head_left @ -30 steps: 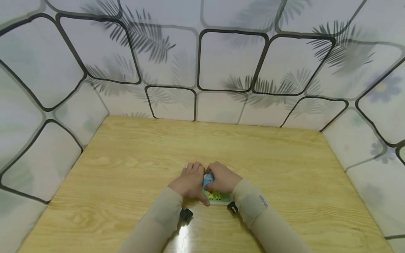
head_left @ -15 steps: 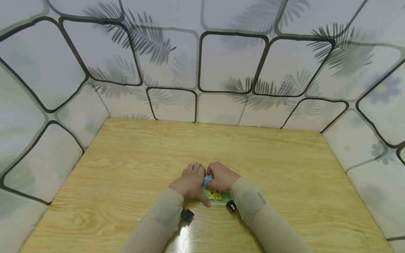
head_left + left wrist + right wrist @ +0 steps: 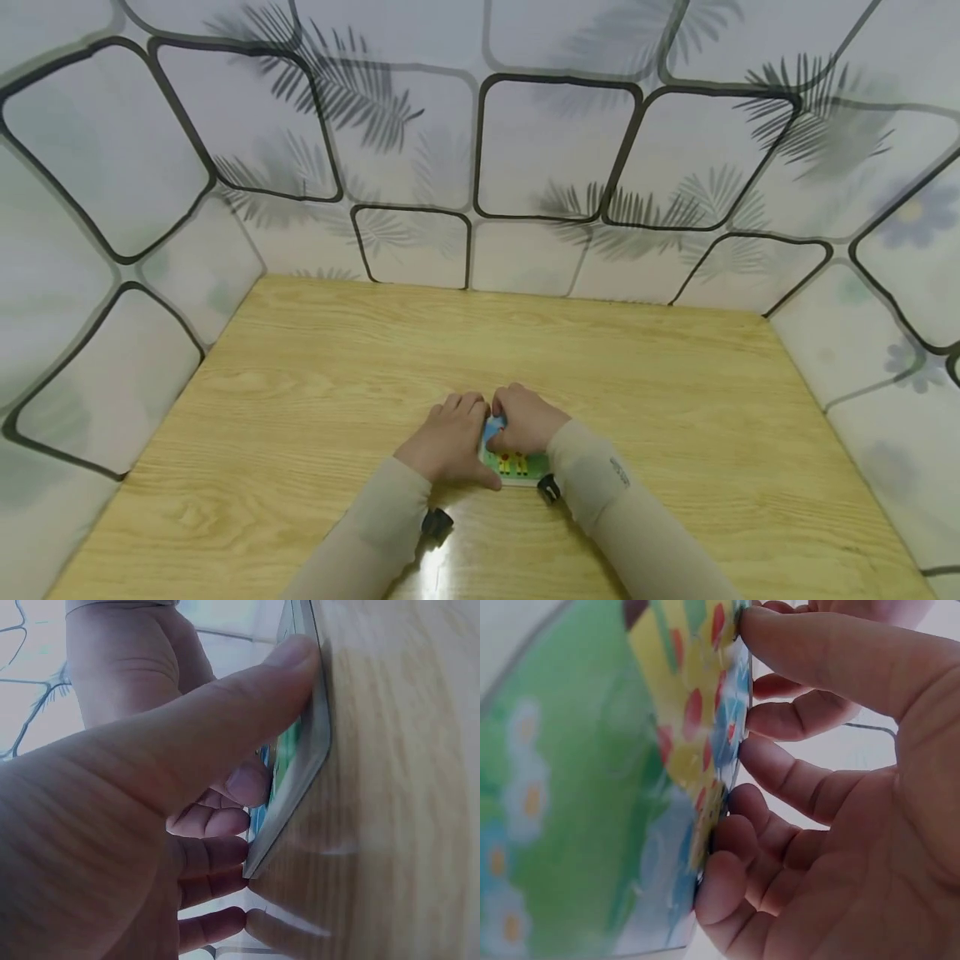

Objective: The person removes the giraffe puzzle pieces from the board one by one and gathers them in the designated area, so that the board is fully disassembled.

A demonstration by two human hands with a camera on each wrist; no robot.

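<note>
A small flat jigsaw puzzle [image 3: 532, 472] lies on the table, with yellow red-spotted giraffes on green and blue at its far left. My left hand [image 3: 448, 440] holds its left side; in the left wrist view, the thumb [image 3: 296, 656] lies on the near edge and the fingertips [image 3: 232, 855] reach the far corner. My right hand [image 3: 529, 421] grips at the blue part, its thumb and bent fingers on either side; the right wrist view shows the fingertips [image 3: 721, 885] curled against the picture [image 3: 570, 787]. Whether a loose piece sits between them is hidden.
The wood-grain table [image 3: 315, 358] extends around both arms. Patterned walls [image 3: 555, 150] stand behind it and at both sides. A small black wrist camera [image 3: 437, 525] hangs below the left sleeve, and another black wrist camera [image 3: 549, 488] below the right.
Over the second, my right thumb has shifted slightly toward the index finger, so less blue shows and more of the giraffes. My left hand has moved barely; the puzzle stays in place.
</note>
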